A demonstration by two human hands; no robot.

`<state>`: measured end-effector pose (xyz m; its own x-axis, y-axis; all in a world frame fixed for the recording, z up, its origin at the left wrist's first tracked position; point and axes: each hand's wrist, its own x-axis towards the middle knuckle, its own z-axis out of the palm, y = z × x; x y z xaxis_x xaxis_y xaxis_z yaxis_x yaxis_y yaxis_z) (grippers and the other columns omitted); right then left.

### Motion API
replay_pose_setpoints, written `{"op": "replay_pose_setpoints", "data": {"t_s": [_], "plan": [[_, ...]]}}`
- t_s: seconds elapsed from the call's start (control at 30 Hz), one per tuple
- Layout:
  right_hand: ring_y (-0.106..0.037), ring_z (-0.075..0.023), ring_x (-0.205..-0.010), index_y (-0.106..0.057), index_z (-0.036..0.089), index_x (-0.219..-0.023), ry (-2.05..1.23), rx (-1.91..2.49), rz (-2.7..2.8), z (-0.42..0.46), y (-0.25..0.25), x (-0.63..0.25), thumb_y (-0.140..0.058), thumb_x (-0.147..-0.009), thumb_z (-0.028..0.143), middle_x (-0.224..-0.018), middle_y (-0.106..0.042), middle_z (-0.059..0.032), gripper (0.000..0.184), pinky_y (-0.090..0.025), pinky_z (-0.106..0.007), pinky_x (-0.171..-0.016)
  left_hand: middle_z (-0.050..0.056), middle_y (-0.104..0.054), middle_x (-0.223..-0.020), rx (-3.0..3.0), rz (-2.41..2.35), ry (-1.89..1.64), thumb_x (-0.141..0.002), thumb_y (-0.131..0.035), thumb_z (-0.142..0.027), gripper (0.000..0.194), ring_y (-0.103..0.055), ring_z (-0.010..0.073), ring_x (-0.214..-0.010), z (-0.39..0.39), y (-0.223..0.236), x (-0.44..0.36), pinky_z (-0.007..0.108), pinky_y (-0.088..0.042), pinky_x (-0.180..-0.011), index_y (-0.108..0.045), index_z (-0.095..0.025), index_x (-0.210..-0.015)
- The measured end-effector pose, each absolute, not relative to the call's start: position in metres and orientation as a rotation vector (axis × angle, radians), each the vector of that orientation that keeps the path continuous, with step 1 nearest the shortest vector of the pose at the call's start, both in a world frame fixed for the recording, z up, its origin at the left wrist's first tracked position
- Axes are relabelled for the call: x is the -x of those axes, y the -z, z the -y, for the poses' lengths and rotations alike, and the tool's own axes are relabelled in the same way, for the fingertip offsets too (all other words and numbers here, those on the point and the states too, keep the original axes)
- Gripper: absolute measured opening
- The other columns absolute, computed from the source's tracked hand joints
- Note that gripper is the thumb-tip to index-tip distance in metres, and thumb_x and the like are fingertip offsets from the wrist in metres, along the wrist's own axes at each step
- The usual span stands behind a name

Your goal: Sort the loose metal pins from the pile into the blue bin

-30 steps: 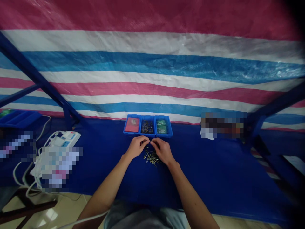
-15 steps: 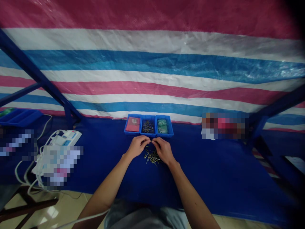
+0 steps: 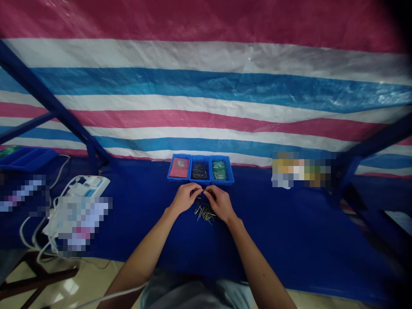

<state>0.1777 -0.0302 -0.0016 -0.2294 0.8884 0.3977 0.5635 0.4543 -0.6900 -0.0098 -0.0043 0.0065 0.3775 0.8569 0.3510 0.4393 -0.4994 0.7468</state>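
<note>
My left hand (image 3: 187, 198) and my right hand (image 3: 219, 201) meet just in front of the bins, fingers pinched together. Between their fingertips is a small thin piece that looks like a screw (image 3: 204, 190); its detail is too small to make out. Under and beside my right hand lies a loose pile of brass-coloured screws (image 3: 204, 212), partly covered by that hand. Behind the hands stand three joined blue bins. The left bin (image 3: 169, 178) holds a flat red pack, the middle bin (image 3: 201, 182) dark screws, and the right bin (image 3: 230, 180) green packs with pale pieces.
A white power strip (image 3: 96, 186) with cables (image 3: 35, 246) lies on the blue table (image 3: 135, 193) at left. Another blue tray (image 3: 28, 159) stands at the far left. Blurred-out items sit at back right. Blue frame posts (image 3: 54, 103) and a striped sheet (image 3: 206, 103) bound the back.
Both hands hold nearly the same place and pinch, with only slight finger movement. The bins and the screw pile look unchanged.
</note>
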Motion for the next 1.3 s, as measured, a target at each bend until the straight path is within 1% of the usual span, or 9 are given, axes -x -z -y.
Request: {"op": "replay_pose_setpoints", "data": {"t_s": [0.07,0.17,0.4,0.7,0.93,1.0,1.07,1.13,1.3], "plan": [[-0.064,-0.0181,-0.078,-0.062,0.022,-0.1,-0.539,1.189,1.9,0.0301,0.0008,-0.1774,-0.05,-0.1,0.031,-0.09,-0.068,-0.0036,0.015,-0.045,-0.027,-0.07,0.002,-0.069,-0.079,-2.101,-1.121,-0.992,-0.096,-0.057,-0.028,0.019,-0.058,0.0126,-0.065,0.0045,-0.0063,0.0098,0.023,-0.042,-0.063,-0.07,-0.016,-0.087],[-0.064,-0.0189,-0.082,-0.063,0.023,-0.098,-0.538,1.168,1.898,0.0296,0.0006,-0.1768,-0.047,-0.101,0.028,-0.092,-0.069,-0.0042,0.017,-0.047,-0.028,-0.075,0.003,-0.07,-0.079,-2.102,-1.11,-0.982,-0.097,-0.056,-0.029,0.021,-0.059,0.0135,-0.067,0.0046,-0.0065,0.0095,0.023,-0.043,-0.065,-0.07,-0.016,-0.087],[-0.064,-0.0192,-0.081,-0.063,0.024,-0.099,-0.53,1.181,1.918,0.0296,0.0007,-0.1773,-0.044,-0.103,0.029,-0.091,-0.068,-0.0044,0.021,-0.047,-0.029,-0.076,0.003,-0.071,-0.082,-2.098,-1.092,-0.991,-0.097,-0.055,-0.029,0.021,-0.062,0.0149,-0.071,0.005,-0.007,0.0096,0.025,-0.046,-0.068,-0.07,-0.017,-0.089],[-0.063,-0.018,-0.076,-0.061,0.023,-0.092,-0.492,1.241,1.963,0.0296,0.0014,-0.1769,-0.039,-0.105,0.032,-0.086,-0.066,-0.0032,0.026,-0.044,-0.027,-0.07,0.004,-0.072,-0.083,-2.088,-1.077,-1.006,-0.097,-0.055,-0.028,0.019,-0.065,0.0163,-0.076,0.0056,-0.0081,0.0091,0.026,-0.048,-0.073,-0.071,-0.018,-0.09],[-0.058,-0.0159,-0.064,-0.055,0.022,-0.08,-0.465,1.282,1.984,0.0288,0.0043,-0.1776,-0.037,-0.106,0.034,-0.072,-0.06,-0.0005,0.033,-0.04,-0.026,-0.062,0.004,-0.071,-0.082,-2.07,-1.083,-1.024,-0.096,-0.056,-0.028,0.019,-0.065,0.0161,-0.076,0.0046,-0.0052,0.0089,0.026,-0.049,-0.074,-0.071,-0.018,-0.089],[-0.059,-0.0161,-0.066,-0.057,0.022,-0.086,-0.488,1.264,1.967,0.0291,0.0035,-0.1777,-0.041,-0.104,0.035,-0.075,-0.062,-0.0006,0.028,-0.041,-0.026,-0.063,0.004,-0.071,-0.081,-2.067,-1.092,-1.028,-0.096,-0.056,-0.03,0.021,-0.065,0.0164,-0.074,0.0042,-0.0049,0.0089,0.027,-0.048,-0.073,-0.071,-0.017,-0.089],[-0.062,-0.0173,-0.073,-0.06,0.023,-0.097,-0.518,1.219,1.953,0.0296,0.0023,-0.1778,-0.047,-0.102,0.035,-0.084,-0.066,-0.0019,0.019,-0.044,-0.026,-0.067,0.005,-0.071,-0.082,-2.067,-1.098,-1.032,-0.096,-0.056,-0.031,0.022,-0.064,0.0165,-0.074,0.0039,-0.005,0.0091,0.027,-0.048,-0.072,-0.071,-0.017,-0.089],[-0.064,-0.0185,-0.079,-0.061,0.023,-0.103,-0.528,1.181,1.943,0.0299,0.0015,-0.1777,-0.049,-0.101,0.033,-0.091,-0.068,-0.0035,0.016,-0.046,-0.028,-0.071,0.004,-0.071,-0.081,-2.069,-1.099,-1.029,-0.096,-0.056,-0.031,0.022,-0.064,0.0163,-0.073,0.0037,-0.0053,0.0093,0.026,-0.048,-0.071,-0.071,-0.017,-0.089],[-0.064,-0.0188,-0.079,-0.064,0.024,-0.099,-0.523,1.174,1.935,0.0297,0.0018,-0.1778,-0.045,-0.103,0.029,-0.09,-0.067,-0.0045,0.021,-0.047,-0.029,-0.075,0.003,-0.07,-0.08,-2.072,-1.092,-1.019,-0.096,-0.056,-0.029,0.02,-0.064,0.0157,-0.073,0.0039,-0.0057,0.0094,0.026,-0.047,-0.072,-0.069,-0.017,-0.086]]}}
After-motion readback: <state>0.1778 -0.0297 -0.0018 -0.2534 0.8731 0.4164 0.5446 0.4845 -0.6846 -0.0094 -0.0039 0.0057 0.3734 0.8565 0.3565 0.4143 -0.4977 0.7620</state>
